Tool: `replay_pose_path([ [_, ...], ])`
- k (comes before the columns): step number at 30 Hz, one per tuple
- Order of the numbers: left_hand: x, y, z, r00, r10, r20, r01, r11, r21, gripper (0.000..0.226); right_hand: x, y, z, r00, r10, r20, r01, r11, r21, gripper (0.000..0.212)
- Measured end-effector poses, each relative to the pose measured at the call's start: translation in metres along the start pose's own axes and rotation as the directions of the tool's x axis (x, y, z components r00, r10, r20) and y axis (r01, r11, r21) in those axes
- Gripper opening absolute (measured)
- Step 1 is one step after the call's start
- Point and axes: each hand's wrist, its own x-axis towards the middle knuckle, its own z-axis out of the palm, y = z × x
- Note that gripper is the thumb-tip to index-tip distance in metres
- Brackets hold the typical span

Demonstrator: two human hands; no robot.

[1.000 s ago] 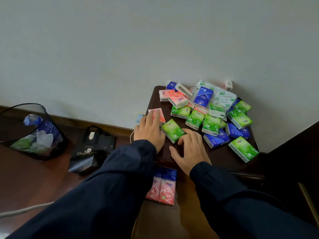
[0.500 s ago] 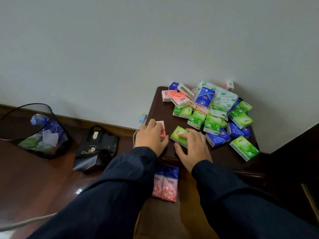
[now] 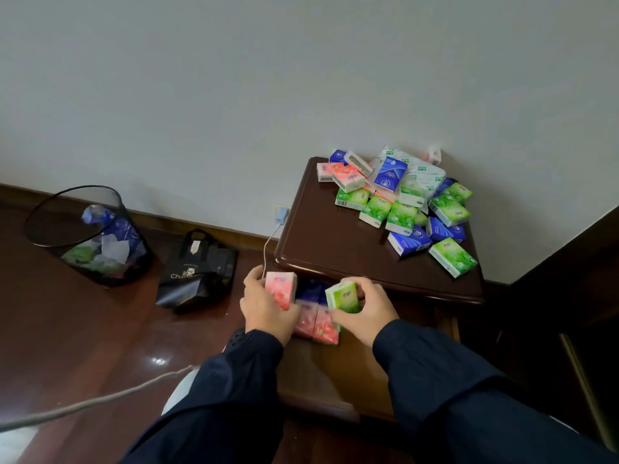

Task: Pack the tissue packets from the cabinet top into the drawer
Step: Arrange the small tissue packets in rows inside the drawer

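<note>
A heap of green, blue and pink tissue packets (image 3: 402, 199) covers the back right of the dark wooden cabinet top (image 3: 321, 236). Below its front edge the open drawer (image 3: 345, 370) holds pink packets (image 3: 318, 324) standing side by side, with blue ones behind them. My left hand (image 3: 264, 306) grips a pink packet (image 3: 280, 289) over the drawer's left side. My right hand (image 3: 365, 309) grips a green packet (image 3: 343, 296) just above the pink ones in the drawer.
A black mesh bin (image 3: 90, 236) with rubbish stands on the floor at left. A black paper bag (image 3: 197, 269) leans beside the cabinet. A charger (image 3: 281, 216) with a white cable plugs into the wall. Dark furniture (image 3: 569, 296) stands at right.
Both hands have come down off the cabinet top to the open drawer, each carrying its packet: pink in the left, green in the right. The front of the cabinet top is now bare.
</note>
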Motion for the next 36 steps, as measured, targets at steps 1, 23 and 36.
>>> replay_pose_path([
  [1,-0.006,-0.009,-0.003,0.999,-0.039,0.005,0.039,0.999,-0.027,0.096,-0.007,0.003,0.006,0.996,0.06,0.058,-0.062,0.998,0.017,0.059],
  [23,-0.033,-0.044,-0.008,0.995,-0.097,-0.037,0.084,0.96,-0.268,0.061,-0.027,0.004,0.092,0.706,0.612,0.356,-0.704,0.662,0.259,0.051],
  [36,-0.032,-0.049,-0.007,0.998,-0.067,-0.009,0.061,0.943,-0.327,0.071,-0.021,0.004,0.102,0.691,0.676,0.257,-0.719,0.605,0.343,0.025],
])
